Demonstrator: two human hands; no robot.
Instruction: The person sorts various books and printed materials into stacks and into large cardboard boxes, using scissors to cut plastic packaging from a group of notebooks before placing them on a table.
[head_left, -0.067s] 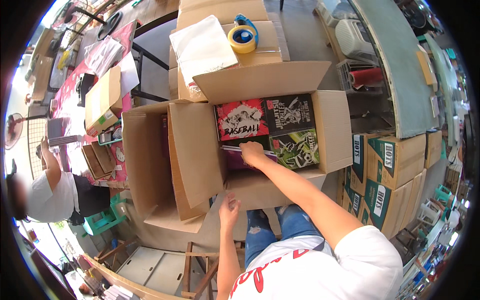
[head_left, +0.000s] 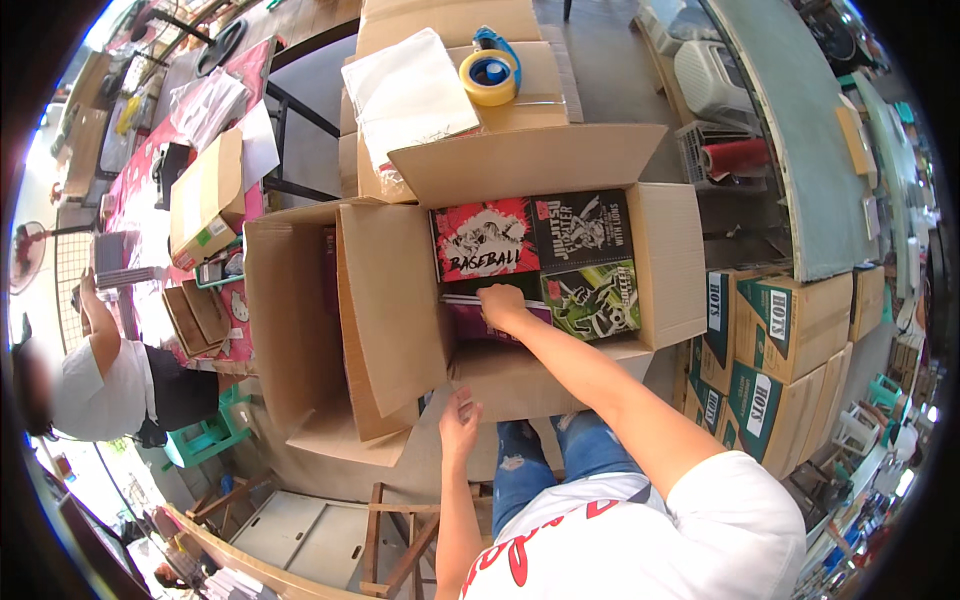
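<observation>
An opened cardboard box (head_left: 672, 262) stands in front of me, packed with flat printed books. In its far left quarter lies a red book with a baseball picture (head_left: 485, 238). Beside that is a black book with a fighter design (head_left: 587, 226), and nearer on the right a green soccer book (head_left: 592, 300). My right hand (head_left: 503, 304) reaches into the near left quarter, fingers closed over the pale edges of purple books (head_left: 470, 318); its fingertips are partly hidden. Outside the box's near side, my left hand (head_left: 460, 420) is empty, with loosely bent fingers apart.
Another open carton (head_left: 290, 320) adjoins on the left. Beyond the box, a tape dispenser (head_left: 490, 75) and white sheets (head_left: 410, 95) lie on cardboard. Closed cartons (head_left: 795, 325) are stacked at right. A person (head_left: 100, 385) works by a pink-covered table (head_left: 135, 215) at left.
</observation>
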